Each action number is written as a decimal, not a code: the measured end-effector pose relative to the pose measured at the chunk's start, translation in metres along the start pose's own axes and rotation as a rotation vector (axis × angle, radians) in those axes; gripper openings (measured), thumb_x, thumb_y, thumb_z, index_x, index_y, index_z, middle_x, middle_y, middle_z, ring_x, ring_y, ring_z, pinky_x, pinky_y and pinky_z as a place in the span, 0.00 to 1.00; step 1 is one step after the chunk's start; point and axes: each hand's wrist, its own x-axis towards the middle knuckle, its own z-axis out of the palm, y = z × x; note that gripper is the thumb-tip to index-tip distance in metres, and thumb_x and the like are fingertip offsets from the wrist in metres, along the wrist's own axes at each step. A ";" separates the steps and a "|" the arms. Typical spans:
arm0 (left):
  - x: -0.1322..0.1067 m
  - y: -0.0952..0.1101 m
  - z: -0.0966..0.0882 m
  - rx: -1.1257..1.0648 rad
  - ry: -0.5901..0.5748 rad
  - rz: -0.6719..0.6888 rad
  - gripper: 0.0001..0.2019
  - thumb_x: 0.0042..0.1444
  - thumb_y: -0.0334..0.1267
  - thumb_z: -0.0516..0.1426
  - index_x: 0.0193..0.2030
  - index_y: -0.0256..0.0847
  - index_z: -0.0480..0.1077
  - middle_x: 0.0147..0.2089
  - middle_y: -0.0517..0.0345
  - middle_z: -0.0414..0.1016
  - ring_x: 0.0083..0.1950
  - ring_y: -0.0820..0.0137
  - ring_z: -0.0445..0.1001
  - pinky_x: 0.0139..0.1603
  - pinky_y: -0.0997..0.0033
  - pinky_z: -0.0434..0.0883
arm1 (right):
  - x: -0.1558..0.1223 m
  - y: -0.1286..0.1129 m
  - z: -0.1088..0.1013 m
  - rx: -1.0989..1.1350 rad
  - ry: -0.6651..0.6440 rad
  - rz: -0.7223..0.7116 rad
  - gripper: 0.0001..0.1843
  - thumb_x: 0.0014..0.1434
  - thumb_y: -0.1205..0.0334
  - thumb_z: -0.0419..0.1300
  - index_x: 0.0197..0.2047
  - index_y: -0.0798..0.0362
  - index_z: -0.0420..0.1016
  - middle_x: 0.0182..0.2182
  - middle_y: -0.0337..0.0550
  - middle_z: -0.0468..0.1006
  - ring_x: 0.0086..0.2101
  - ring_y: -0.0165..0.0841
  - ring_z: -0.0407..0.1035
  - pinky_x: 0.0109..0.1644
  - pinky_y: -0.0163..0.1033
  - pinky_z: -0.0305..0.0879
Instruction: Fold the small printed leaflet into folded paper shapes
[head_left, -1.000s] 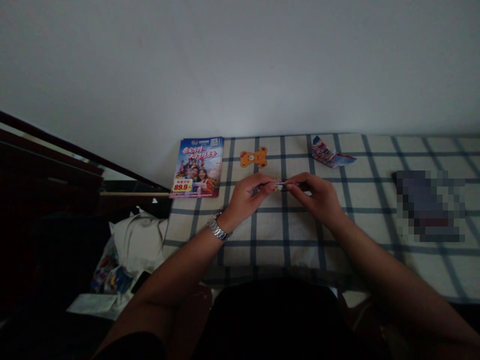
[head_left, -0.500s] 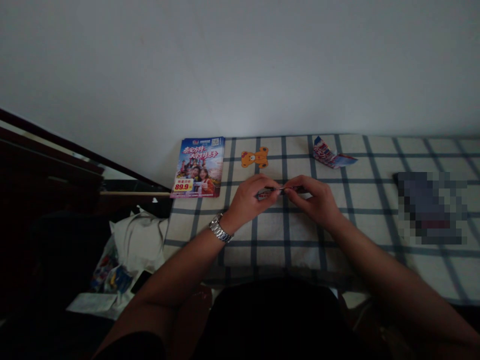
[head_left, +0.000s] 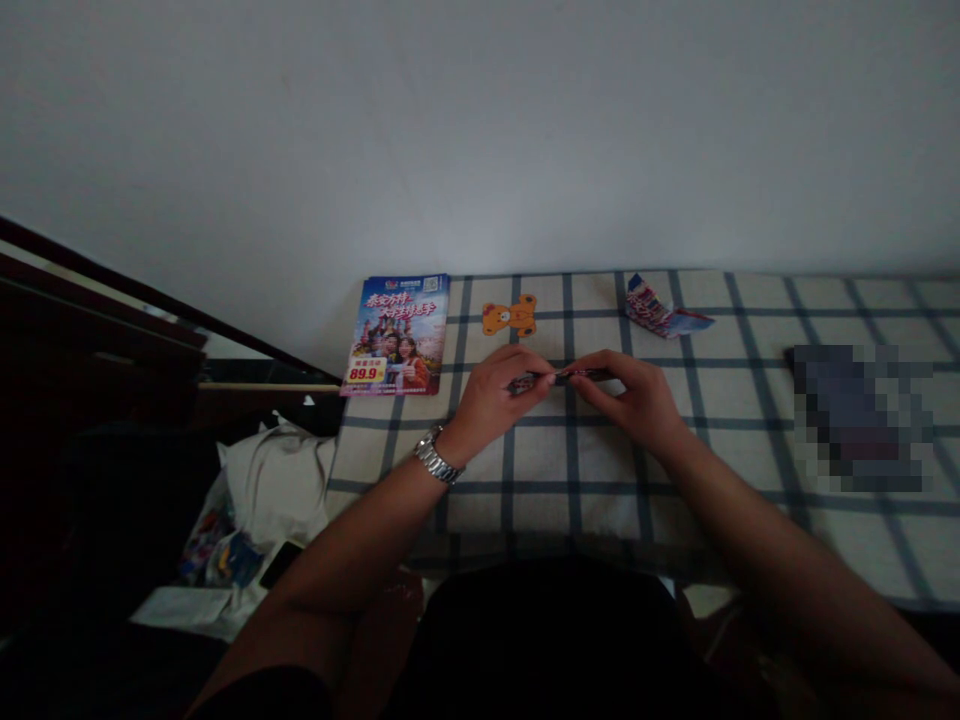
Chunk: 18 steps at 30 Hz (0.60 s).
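A thin printed strip (head_left: 523, 383) is just on the near side of the orange bear (head_left: 511, 316). The left hand (head_left: 495, 400) pinches it between thumb and fingers; the right hand (head_left: 634, 393) does likewise, their tips almost meeting. A leaflet stack (head_left: 397, 335) lies left of the bear, a creased leaflet (head_left: 651, 310) right of it, both on checked cloth (head_left: 604, 460).

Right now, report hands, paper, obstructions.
Left hand, right hand: both pinching printed paper. Teddy-bear cutout beyond left hand, folded leaflet beyond right; neither touching them.
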 end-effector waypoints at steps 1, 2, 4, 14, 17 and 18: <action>0.000 0.000 0.000 0.002 0.002 0.003 0.03 0.70 0.36 0.62 0.42 0.44 0.76 0.39 0.59 0.79 0.43 0.70 0.78 0.46 0.68 0.75 | 0.000 0.001 -0.001 0.007 -0.003 0.004 0.08 0.70 0.55 0.65 0.46 0.48 0.83 0.40 0.44 0.88 0.39 0.38 0.82 0.44 0.41 0.80; 0.000 -0.001 0.000 0.003 0.005 0.009 0.02 0.69 0.35 0.63 0.42 0.43 0.76 0.39 0.59 0.79 0.42 0.70 0.78 0.46 0.68 0.75 | 0.000 0.001 -0.001 0.016 -0.007 0.004 0.08 0.70 0.55 0.64 0.46 0.48 0.83 0.41 0.44 0.88 0.40 0.39 0.83 0.45 0.41 0.80; 0.000 -0.001 0.000 0.010 0.007 0.021 0.02 0.68 0.33 0.63 0.42 0.43 0.75 0.39 0.59 0.78 0.43 0.70 0.77 0.46 0.69 0.75 | 0.000 0.002 -0.001 0.033 -0.018 0.000 0.08 0.70 0.56 0.65 0.46 0.48 0.84 0.42 0.44 0.88 0.42 0.39 0.83 0.47 0.42 0.81; -0.002 0.002 0.003 0.080 -0.049 0.041 0.03 0.71 0.37 0.62 0.43 0.43 0.76 0.40 0.59 0.79 0.45 0.70 0.78 0.48 0.69 0.75 | -0.002 0.004 0.001 0.019 -0.034 -0.021 0.06 0.69 0.58 0.66 0.45 0.47 0.85 0.42 0.42 0.89 0.42 0.40 0.85 0.49 0.42 0.82; 0.000 0.002 0.001 0.079 -0.046 0.070 0.03 0.71 0.37 0.62 0.43 0.43 0.76 0.40 0.59 0.79 0.44 0.71 0.78 0.47 0.69 0.75 | -0.002 0.003 0.000 0.040 -0.025 -0.008 0.07 0.69 0.57 0.67 0.45 0.47 0.87 0.42 0.41 0.90 0.41 0.40 0.85 0.48 0.41 0.82; 0.000 0.002 0.000 0.078 -0.047 0.075 0.03 0.71 0.37 0.62 0.43 0.43 0.76 0.41 0.59 0.79 0.44 0.71 0.78 0.47 0.69 0.75 | -0.001 0.004 0.000 0.047 -0.024 0.003 0.07 0.68 0.57 0.67 0.45 0.46 0.87 0.42 0.40 0.90 0.41 0.40 0.85 0.48 0.41 0.82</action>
